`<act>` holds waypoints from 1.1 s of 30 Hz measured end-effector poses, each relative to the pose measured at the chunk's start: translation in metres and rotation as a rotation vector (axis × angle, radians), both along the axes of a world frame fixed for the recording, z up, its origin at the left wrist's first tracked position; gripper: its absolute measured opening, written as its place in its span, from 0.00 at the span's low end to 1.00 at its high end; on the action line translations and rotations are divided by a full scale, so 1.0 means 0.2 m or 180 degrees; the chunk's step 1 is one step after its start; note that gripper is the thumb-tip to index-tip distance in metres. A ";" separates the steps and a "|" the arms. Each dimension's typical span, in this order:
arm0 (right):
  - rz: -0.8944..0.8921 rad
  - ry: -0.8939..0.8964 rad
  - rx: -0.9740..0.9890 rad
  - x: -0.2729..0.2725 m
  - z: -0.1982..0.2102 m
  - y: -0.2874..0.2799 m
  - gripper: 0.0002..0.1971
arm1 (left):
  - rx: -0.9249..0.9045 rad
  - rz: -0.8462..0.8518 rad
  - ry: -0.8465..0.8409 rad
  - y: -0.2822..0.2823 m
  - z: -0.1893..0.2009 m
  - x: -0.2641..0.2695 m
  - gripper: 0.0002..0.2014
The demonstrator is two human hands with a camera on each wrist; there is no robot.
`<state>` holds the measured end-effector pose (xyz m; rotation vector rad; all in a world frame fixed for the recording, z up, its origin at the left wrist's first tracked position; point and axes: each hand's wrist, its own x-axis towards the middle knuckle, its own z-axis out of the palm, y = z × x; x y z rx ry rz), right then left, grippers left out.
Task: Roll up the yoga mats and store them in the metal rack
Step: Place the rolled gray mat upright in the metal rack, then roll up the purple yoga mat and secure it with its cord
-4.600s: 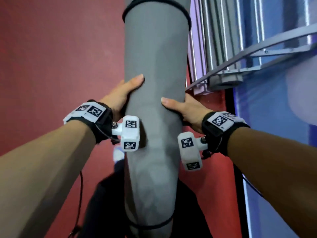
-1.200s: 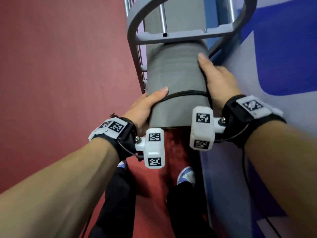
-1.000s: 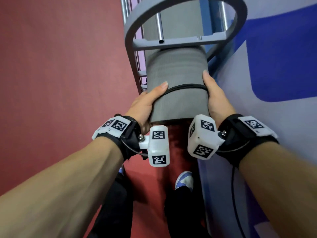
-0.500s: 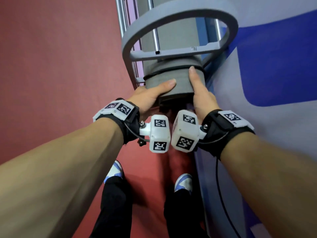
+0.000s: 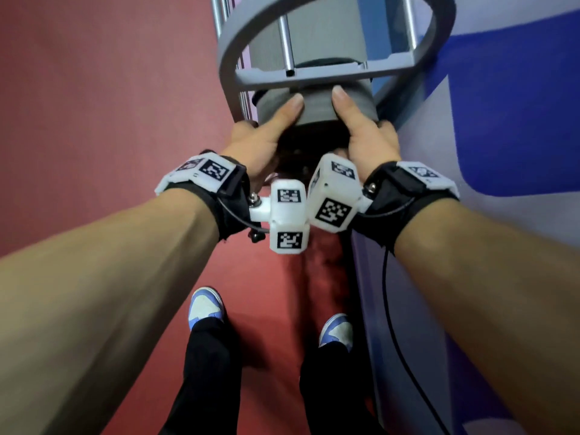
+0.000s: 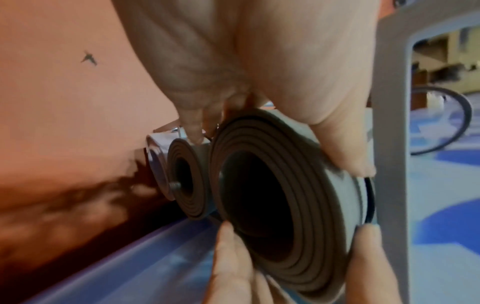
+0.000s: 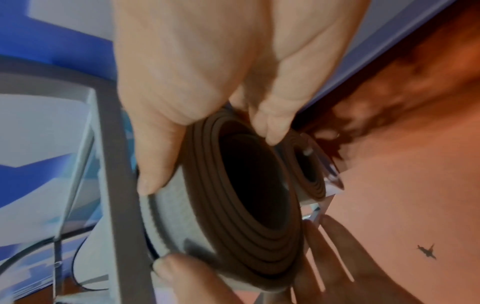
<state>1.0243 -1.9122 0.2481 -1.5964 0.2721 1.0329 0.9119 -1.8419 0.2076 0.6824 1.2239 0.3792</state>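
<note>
The rolled gray yoga mat (image 5: 317, 102) is most of the way inside the metal rack (image 5: 332, 72). Only its near end sticks out under the gray ring of the rack. Both hands hold that end. The left hand (image 5: 265, 138) curls round the left side, thumb on top and fingers underneath. The right hand (image 5: 365, 136) curls round the right side in the same way.

The left wrist view shows the end of the mat as a round coil of soft layers with a dark hole in the middle. A thin black band (image 6: 370, 202) goes round the roll near the end. A second rolled mat (image 6: 185, 181) lies just beside it, to the left.

The mat looks soft and squashy, and probably light. It will likely bend if only one end is held. Its skin looks a bit grippy, so it may rub and stick on the metal bars. The best place to hold is the outside of the roll, close to the band, where it stays tight. Pushing flat on the coiled end could make the inner layers slide in.
</note>
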 end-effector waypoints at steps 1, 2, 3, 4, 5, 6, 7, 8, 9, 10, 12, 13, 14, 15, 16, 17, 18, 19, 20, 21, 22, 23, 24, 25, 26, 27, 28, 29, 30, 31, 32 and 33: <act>0.0010 0.0089 -0.0025 0.00 0.00 -0.02 0.38 | 0.0074 -0.0277 0.0208 0.00 -0.01 -0.01 0.45; 0.0070 0.0143 -0.0095 0.01 -0.01 -0.03 0.37 | 0.0110 -0.0489 0.0359 0.01 -0.02 -0.02 0.47; 0.0172 0.0157 -0.0230 0.02 -0.01 -0.03 0.37 | 0.0099 -0.0639 0.0427 0.01 -0.03 -0.04 0.48; 0.0288 0.0102 -0.0399 0.04 -0.01 -0.03 0.38 | 0.0049 -0.0738 0.0446 0.00 -0.03 -0.05 0.49; 0.0411 -0.0041 -0.0563 0.05 -0.03 -0.03 0.40 | -0.0004 -0.0794 0.0443 0.01 -0.03 -0.06 0.47; 0.0491 -0.0171 -0.0667 0.06 -0.04 -0.02 0.43 | -0.0021 -0.0817 0.0453 0.01 -0.03 -0.06 0.41; 0.0523 -0.0218 -0.0737 0.05 -0.06 -0.02 0.46 | -0.0001 -0.0824 0.0469 0.02 -0.02 -0.07 0.34; 0.0514 -0.0208 -0.0790 0.03 -0.06 -0.02 0.48 | 0.0013 -0.0835 0.0507 0.02 -0.01 -0.08 0.26; 0.0485 -0.0173 -0.0816 0.02 -0.06 -0.01 0.47 | 0.0013 -0.0865 0.0551 0.03 0.02 -0.10 0.20; 0.0482 -0.0158 -0.0855 -0.01 -0.06 -0.01 0.42 | 0.0004 -0.0925 0.0600 0.04 0.05 -0.13 0.15; 0.0673 -0.0246 -0.1050 -0.09 -0.02 0.00 0.27 | -0.0005 -0.1106 0.0735 0.06 0.12 -0.20 0.11; 0.0836 -0.0340 -0.1149 -0.12 -0.02 0.00 0.22 | -0.0004 -0.1182 0.0803 0.06 0.14 -0.21 0.09; 0.1040 -0.0458 -0.1232 -0.18 0.01 0.02 0.20 | -0.0007 -0.1212 0.0855 0.10 0.19 -0.27 0.08; 0.1233 -0.0521 -0.1288 -0.26 0.05 0.06 0.19 | 0.0002 -0.1204 0.0879 0.14 0.25 -0.32 0.08; 0.1373 -0.0538 -0.1307 -0.34 0.09 0.09 0.17 | -0.0007 -0.1178 0.0891 0.18 0.30 -0.38 0.09; 0.1506 -0.0463 -0.1307 -0.40 0.13 0.13 0.15 | -0.0002 -0.1136 0.0890 0.23 0.35 -0.43 0.09; 0.1622 -0.0307 -0.1283 -0.47 0.17 0.18 0.13 | -0.0004 -0.1095 0.0877 0.27 0.39 -0.49 0.09; 0.1755 -0.0132 -0.1252 -0.56 0.22 0.25 0.10 | -0.0013 -0.1060 0.0856 0.33 0.44 -0.56 0.08; 0.1855 0.0005 -0.1194 -0.65 0.26 0.33 0.08 | -0.0021 -0.1031 0.0819 0.40 0.48 -0.64 0.08; 0.1924 0.0059 -0.1151 -0.68 0.28 0.37 0.08 | -0.0038 -0.1035 0.0819 0.44 0.49 -0.67 0.07; 0.2013 0.0069 -0.1087 -0.74 0.31 0.46 0.07 | -0.0017 -0.1008 0.0836 0.51 0.52 -0.72 0.07; 0.2100 0.0083 -0.1046 -0.80 0.35 0.56 0.08 | 0.0011 -0.0965 0.0848 0.60 0.55 -0.79 0.07; 0.2131 0.0083 -0.0989 -0.84 0.38 0.63 0.08 | 0.0020 -0.0919 0.0832 0.66 0.57 -0.83 0.07; 0.2201 0.0054 -0.0925 -0.89 0.42 0.76 0.08 | 0.0043 -0.0834 0.0805 0.77 0.61 -0.90 0.07; 0.2250 0.0015 -0.0905 -0.91 0.45 0.83 0.08 | 0.0053 -0.0788 0.0780 0.83 0.62 -0.93 0.08; 0.2283 -0.0048 -0.0904 -0.92 0.47 0.92 0.09 | 0.0059 -0.0738 0.0774 0.91 0.64 -0.96 0.08; 0.2346 -0.0088 -0.0878 -0.95 0.51 1.05 0.10 | 0.0077 -0.0674 0.0780 1.03 0.67 -1.00 0.08; 0.2406 -0.0138 -0.0834 -0.96 0.53 1.19 0.11 | 0.0108 -0.0636 0.0799 1.14 0.70 -1.03 0.08; 0.2411 -0.0135 -0.0792 -0.97 0.55 1.32 0.11 | 0.0133 -0.0612 0.0820 1.26 0.73 -1.05 0.08; 0.2426 -0.0138 -0.0762 -0.97 0.57 1.44 0.11 | 0.0155 -0.0595 0.0852 1.37 0.75 -1.06 0.08; 0.2456 -0.0130 -0.0722 -0.97 0.57 1.60 0.10 | 0.0202 -0.0586 0.0903 1.52 0.76 -1.06 0.08; 0.2487 -0.0138 -0.0700 -0.96 0.56 1.71 0.09 | 0.0217 -0.0589 0.0921 1.62 0.76 -1.06 0.08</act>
